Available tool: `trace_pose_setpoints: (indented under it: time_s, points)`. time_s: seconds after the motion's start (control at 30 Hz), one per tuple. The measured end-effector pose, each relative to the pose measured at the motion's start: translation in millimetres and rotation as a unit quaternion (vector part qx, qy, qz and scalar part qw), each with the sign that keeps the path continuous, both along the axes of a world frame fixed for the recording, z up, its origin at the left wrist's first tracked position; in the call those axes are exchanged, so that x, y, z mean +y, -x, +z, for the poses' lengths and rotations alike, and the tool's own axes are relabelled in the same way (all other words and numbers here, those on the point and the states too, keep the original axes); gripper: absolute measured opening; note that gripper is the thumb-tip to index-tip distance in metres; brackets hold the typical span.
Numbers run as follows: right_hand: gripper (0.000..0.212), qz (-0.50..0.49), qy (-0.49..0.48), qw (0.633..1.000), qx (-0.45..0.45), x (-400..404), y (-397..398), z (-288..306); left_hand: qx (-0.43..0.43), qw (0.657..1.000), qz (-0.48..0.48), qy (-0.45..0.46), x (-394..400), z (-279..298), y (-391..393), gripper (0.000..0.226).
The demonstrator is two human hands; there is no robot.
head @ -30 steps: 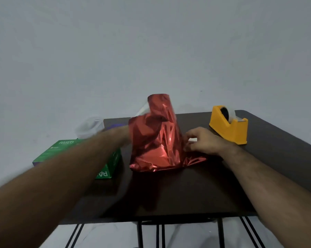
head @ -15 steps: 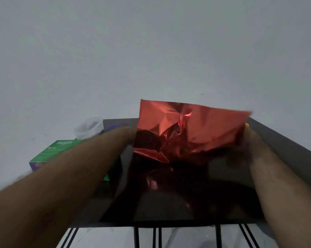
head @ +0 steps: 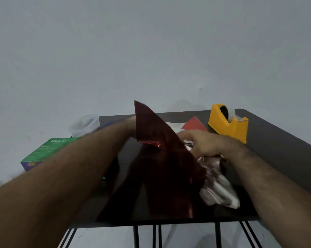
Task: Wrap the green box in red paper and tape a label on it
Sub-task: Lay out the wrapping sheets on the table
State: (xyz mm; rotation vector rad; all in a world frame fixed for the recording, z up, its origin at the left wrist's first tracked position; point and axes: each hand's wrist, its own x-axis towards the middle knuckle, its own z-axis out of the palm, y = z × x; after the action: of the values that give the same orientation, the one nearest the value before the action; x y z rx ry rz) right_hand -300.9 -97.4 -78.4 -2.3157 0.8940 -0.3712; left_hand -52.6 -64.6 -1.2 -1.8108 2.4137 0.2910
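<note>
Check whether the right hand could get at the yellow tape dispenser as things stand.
Probably yes: the right hand rests on the crumpled red foil paper, with the yellow tape dispenser just beyond it on the dark table and nothing between them.

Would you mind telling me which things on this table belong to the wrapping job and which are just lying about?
Part of the job:
- red paper, held up by the right hand; the left hand is hidden behind it
- green box, unwrapped at the table's left edge
- yellow tape dispenser

Lying about:
- clear plastic container at the far left corner
</note>
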Motion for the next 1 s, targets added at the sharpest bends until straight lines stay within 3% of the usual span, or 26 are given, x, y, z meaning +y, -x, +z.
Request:
trace_pose_setpoints:
  time_s: [0.07,0.13,0.27,0.4,0.5,0.6,0.7,0.77,0.83,0.9,1.0]
  points:
    - [0.081,-0.003,-0.014,0.996,0.084,15,-5,4,-0.007,0.999,-0.015,0.032,-8,-1,-3,0.054]
    - [0.087,-0.005,-0.042,0.993,0.106,24,-5,9,-0.007,0.998,0.005,0.064,-19,-3,-12,0.063]
    - [0.103,-0.016,0.005,0.990,0.140,22,1,14,0.060,0.996,0.010,-0.063,-19,1,-22,0.074]
    - [0.120,-0.081,0.065,0.974,0.199,18,5,12,0.049,0.984,-0.013,-0.168,-18,-21,-33,0.071]
    - [0.107,-0.106,0.135,0.958,0.231,13,8,8,-0.024,0.979,-0.033,-0.202,-10,-26,-26,0.070]
    - [0.083,-0.119,0.129,0.959,0.223,8,10,8,-0.087,0.982,0.002,-0.167,-7,-18,-12,0.077]
    - [0.067,-0.116,0.074,0.963,0.230,11,6,12,-0.158,0.986,0.015,-0.043,-5,-12,-4,0.116]
    - [0.069,-0.105,0.046,0.967,0.230,13,6,13,-0.094,0.995,0.000,-0.021,-9,-18,-2,0.122]
    - [0.074,-0.094,0.012,0.972,0.213,14,10,14,-0.046,0.994,-0.011,-0.094,-11,-28,-5,0.124]
    - [0.081,-0.081,-0.009,0.975,0.209,12,15,14,-0.071,0.986,-0.006,-0.148,-13,-42,-9,0.138]
    - [0.089,-0.066,-0.039,0.977,0.199,6,19,11,-0.103,0.983,0.018,-0.148,-13,-52,-13,0.160]
